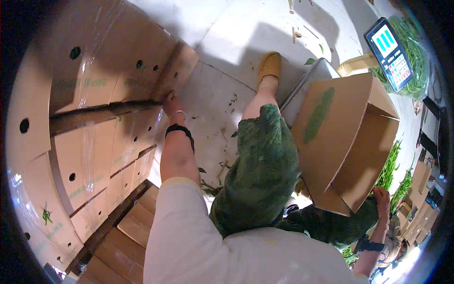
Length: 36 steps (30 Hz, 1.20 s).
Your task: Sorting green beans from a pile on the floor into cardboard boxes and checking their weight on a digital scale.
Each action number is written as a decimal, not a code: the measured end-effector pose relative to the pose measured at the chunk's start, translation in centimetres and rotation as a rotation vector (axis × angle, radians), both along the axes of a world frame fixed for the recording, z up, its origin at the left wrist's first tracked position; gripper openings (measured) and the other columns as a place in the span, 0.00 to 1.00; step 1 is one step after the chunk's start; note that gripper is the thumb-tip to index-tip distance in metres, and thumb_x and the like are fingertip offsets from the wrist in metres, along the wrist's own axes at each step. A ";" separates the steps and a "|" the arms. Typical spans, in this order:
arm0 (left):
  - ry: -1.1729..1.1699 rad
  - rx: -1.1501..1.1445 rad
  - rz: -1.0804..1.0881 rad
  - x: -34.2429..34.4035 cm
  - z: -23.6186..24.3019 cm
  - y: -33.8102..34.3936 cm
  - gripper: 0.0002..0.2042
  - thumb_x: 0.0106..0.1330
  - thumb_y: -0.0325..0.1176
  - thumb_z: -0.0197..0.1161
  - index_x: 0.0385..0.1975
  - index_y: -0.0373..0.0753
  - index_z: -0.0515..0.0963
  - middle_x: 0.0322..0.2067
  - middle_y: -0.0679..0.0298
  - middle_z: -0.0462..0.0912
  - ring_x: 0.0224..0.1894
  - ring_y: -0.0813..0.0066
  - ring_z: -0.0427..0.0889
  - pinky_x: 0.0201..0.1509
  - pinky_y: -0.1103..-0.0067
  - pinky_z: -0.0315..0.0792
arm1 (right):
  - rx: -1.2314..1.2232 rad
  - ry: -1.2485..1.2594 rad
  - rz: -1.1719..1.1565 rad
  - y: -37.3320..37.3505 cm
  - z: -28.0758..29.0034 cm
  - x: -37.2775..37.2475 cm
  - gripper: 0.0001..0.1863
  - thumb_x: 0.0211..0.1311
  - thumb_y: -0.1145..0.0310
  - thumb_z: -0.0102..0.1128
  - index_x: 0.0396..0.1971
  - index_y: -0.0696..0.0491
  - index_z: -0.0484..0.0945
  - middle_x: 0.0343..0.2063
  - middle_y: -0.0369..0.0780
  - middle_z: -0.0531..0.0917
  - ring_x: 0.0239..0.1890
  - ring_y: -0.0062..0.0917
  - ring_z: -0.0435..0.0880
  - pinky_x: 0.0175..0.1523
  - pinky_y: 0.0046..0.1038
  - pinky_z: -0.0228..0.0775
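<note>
My left hand (172, 105) reaches forward to the lower near corner of an upper cardboard box (177, 71) in the stack on my left. Its fingers curl at the box's bottom edge, partly lost in shadow. A bracelet and a dark band circle that arm. On my right, an empty open cardboard box (331, 137) with a green mark leans over my right leg, its opening facing right. Close to its lower right rim is my right hand (382, 201), beside my knee. Its fingers are mostly hidden, and whether it touches the rim is unclear. A dark strap is around that wrist.
Taped cardboard boxes (90, 146) with round holes are stacked along the left. A scale display (388, 54) stands at the upper right before a clear bag of long green peppers (411, 57). More green peppers (390, 165) lie behind the open box. Leaf scraps litter the pale floor (213, 94).
</note>
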<state>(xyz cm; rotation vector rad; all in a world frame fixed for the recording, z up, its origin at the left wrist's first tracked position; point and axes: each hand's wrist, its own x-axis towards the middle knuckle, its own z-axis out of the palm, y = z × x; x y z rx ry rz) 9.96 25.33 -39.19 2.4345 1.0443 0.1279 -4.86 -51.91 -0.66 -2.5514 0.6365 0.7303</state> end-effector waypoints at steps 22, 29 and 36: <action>-0.269 -0.331 0.014 -14.3 0.3 8.9 0.09 0.62 0.36 0.54 0.38 0.46 0.79 0.41 0.65 0.82 0.47 0.65 0.78 0.56 0.72 0.67 | -0.085 0.151 0.021 -0.8 -0.9 1.0 0.19 0.62 0.55 0.55 0.33 0.58 0.79 0.24 0.37 0.80 0.27 0.21 0.72 0.36 0.26 0.66; 0.116 -0.083 0.028 -17.7 -2.0 9.2 0.12 0.64 0.37 0.51 0.40 0.37 0.77 0.43 0.61 0.82 0.48 0.63 0.79 0.55 0.73 0.70 | -0.073 0.051 -0.002 -1.6 1.3 -1.5 0.17 0.63 0.56 0.54 0.33 0.58 0.79 0.26 0.33 0.79 0.27 0.16 0.73 0.37 0.20 0.66; -0.189 -0.436 0.084 -31.7 -8.9 19.2 0.07 0.63 0.42 0.55 0.31 0.48 0.76 0.19 0.71 0.69 0.16 0.74 0.60 0.18 0.73 0.56 | 0.076 -0.020 -0.025 -1.1 0.6 -2.6 0.18 0.64 0.56 0.53 0.34 0.57 0.80 0.25 0.33 0.78 0.27 0.16 0.72 0.37 0.20 0.66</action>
